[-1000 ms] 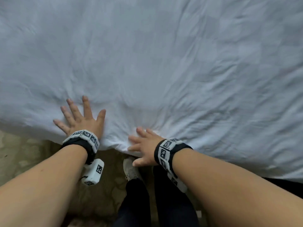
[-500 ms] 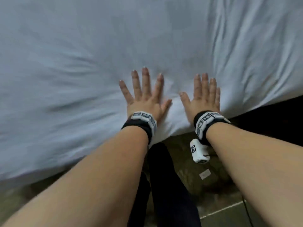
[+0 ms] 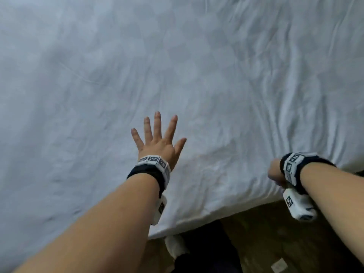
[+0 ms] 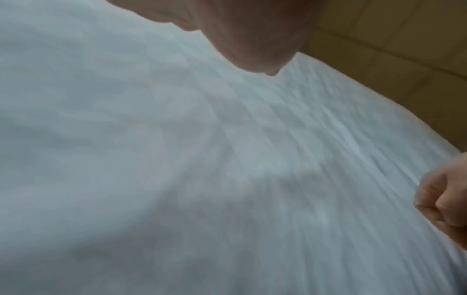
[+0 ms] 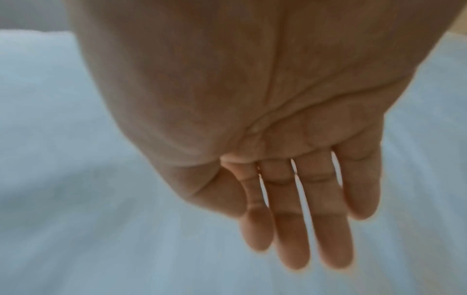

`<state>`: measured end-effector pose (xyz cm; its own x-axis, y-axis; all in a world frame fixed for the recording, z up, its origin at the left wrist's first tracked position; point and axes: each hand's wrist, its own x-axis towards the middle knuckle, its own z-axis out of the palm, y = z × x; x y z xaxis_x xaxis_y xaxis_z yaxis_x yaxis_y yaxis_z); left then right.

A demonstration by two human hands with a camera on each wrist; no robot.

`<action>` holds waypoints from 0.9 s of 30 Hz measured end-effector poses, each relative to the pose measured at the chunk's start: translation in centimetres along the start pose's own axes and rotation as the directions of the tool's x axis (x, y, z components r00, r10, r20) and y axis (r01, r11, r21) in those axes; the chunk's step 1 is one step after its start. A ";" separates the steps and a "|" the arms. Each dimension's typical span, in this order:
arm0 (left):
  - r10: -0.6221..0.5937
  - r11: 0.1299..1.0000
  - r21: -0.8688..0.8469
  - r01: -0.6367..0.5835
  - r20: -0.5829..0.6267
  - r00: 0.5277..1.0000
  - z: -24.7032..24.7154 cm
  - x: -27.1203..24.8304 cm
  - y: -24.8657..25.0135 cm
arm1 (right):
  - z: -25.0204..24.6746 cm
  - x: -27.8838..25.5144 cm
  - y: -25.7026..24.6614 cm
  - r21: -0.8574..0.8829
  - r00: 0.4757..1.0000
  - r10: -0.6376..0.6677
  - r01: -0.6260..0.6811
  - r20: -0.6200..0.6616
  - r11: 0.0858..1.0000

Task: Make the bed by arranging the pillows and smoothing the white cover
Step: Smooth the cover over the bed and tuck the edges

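Item one: white cover (image 3: 197, 75), lying spread over the bed and filling most of the head view, creasing in long folds toward its right side, its near edge hanging above the floor (image 3: 266, 223). Item two: left hand (image 3: 157, 142), resting palm-down on the white cover, fingers straight and fanned apart. Item three: right hand (image 3: 274, 173), hanging at the cover's near edge, well apart from the left hand; its fingers (image 5: 290, 219) are lying straight, nearly together, gripping nothing; contact with the cloth cannot be told.

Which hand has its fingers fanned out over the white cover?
The left hand, well in over the white cover; the right hand is at the cover's near edge.
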<state>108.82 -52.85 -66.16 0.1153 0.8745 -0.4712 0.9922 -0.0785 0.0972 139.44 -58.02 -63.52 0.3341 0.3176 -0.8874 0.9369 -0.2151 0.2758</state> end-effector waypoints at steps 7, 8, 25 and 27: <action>-0.436 0.883 -0.270 0.385 -0.165 0.885 -7.3 3.2 -16.1 | -20.6 0.5 -13.7 -0.076 0.705 -0.311 0.344 -0.638 0.936; -0.473 0.863 -0.289 0.415 -0.168 0.865 -7.0 3.0 -18.8 | -21.6 -0.4 -16.9 -0.092 0.649 -0.345 0.391 -0.679 0.916; -0.636 0.719 -0.396 0.572 -0.040 0.771 1.5 4.9 -55.5 | -14.9 -2.9 -65.9 -0.456 0.386 -0.752 0.617 -0.535 0.641; -0.630 0.718 -0.404 0.567 -0.031 0.776 4.5 4.1 -56.7 | -11.4 -2.9 -68.1 -0.480 0.441 -0.771 0.607 -0.459 0.633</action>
<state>53.30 -46.93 -77.52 -0.5373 0.7429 -0.3993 0.7582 0.6328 0.1572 75.87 -33.73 -75.55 -0.5279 0.7299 -0.4342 0.8454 0.5003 -0.1869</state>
